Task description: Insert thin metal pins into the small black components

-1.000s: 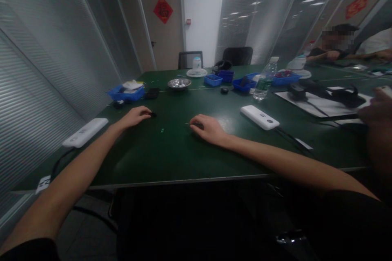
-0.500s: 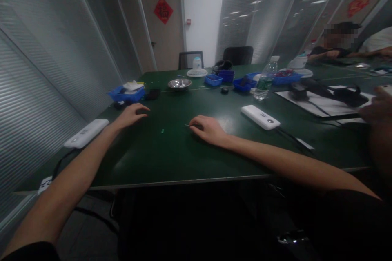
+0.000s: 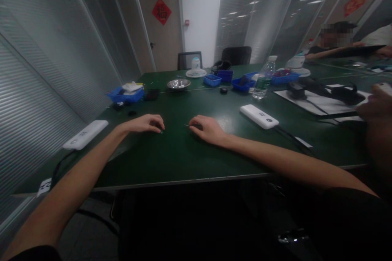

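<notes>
Pinches a thin, pale-tipped tool [image 3: 186,125] in the right grip [image 3: 208,128], low over the desk [image 3: 171,159]. Curls the left grip [image 3: 145,124] with fingertips close together at one small green piece [image 3: 162,131]; cannot tell whether pinched. Leaves room to move between both grips and toward the near desk edge. Counts two white boxes [image 3: 259,116], one outside each forearm; one black disc [image 3: 132,113] beyond the left wrist; farther off, one metal bowl [image 3: 171,87] and at least five blue trays [image 3: 139,96]. Meets an upright water bottle [image 3: 261,85] behind the right-hand box.
</notes>
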A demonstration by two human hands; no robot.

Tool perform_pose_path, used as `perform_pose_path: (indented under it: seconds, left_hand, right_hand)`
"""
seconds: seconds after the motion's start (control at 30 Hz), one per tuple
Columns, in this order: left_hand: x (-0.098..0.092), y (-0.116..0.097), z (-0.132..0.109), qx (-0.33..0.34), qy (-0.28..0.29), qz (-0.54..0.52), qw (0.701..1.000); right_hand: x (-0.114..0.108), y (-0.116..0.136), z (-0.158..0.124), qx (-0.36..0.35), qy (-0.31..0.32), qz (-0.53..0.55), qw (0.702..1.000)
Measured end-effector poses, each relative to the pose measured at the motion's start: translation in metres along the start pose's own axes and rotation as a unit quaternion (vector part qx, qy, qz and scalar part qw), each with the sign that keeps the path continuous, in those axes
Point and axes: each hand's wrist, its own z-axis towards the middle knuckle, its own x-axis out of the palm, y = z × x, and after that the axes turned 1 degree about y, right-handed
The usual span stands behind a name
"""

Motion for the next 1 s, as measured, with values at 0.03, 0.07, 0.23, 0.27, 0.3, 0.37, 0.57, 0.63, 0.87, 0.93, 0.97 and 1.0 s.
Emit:
perform_pose_path:
  seconds: [0.03,0.07,0.23,0.27,0.3,0.37,0.57,0.63,0.87,0.93,0.97,1.0]
  left_hand:
    - [0.000,0.001,0.000,-0.001,-0.002,0.010,1.000]
    - [0.001,0.002,0.000,-0.001,-0.004,0.015,1.000]
    - [-0.010,0.018,-0.005,-0.061,-0.115,-0.028,0.991]
    - [-0.015,0.026,-0.009,-0.084,-0.168,-0.041,0.981]
    - [-0.022,0.035,-0.014,-0.106,-0.226,-0.052,0.967]
    - [-0.035,0.056,-0.027,-0.145,-0.344,-0.062,0.926]
    - [-0.055,0.103,-0.060,-0.200,-0.514,-0.085,0.830]
    - [-0.053,0.108,-0.063,-0.207,-0.510,-0.078,0.831]
    - [-0.046,0.114,-0.058,-0.270,-0.472,0.014,0.839]
    - [-0.046,0.119,-0.059,-0.280,-0.466,0.016,0.839]
    - [-0.046,0.122,-0.060,-0.284,-0.463,0.014,0.839]
    - [-0.045,0.124,-0.060,-0.289,-0.460,0.010,0.840]
  right_hand:
    - [0.000,0.000,0.000,0.000,0.000,0.000,1.000]
    - [0.000,0.000,0.000,-0.001,0.000,0.000,1.000]
    - [0.000,0.000,0.000,-0.005,0.001,0.003,1.000]
    - [-0.001,0.000,0.000,-0.005,0.001,0.005,1.000]
    - [-0.001,0.000,-0.001,-0.007,0.000,0.007,1.000]
    - [0.000,0.000,-0.001,-0.011,0.000,0.011,1.000]
    - [-0.001,0.001,-0.001,-0.013,0.005,0.005,1.000]
    - [-0.002,0.002,-0.001,-0.013,0.010,0.006,1.000]
    - [-0.002,0.002,0.000,-0.013,0.010,0.005,1.000]
    - [-0.001,0.002,0.000,-0.014,0.011,0.004,1.000]
    - [0.000,0.001,0.000,-0.016,0.010,0.004,1.000]
    - [0.000,0.001,0.000,-0.017,0.010,0.003,1.000]
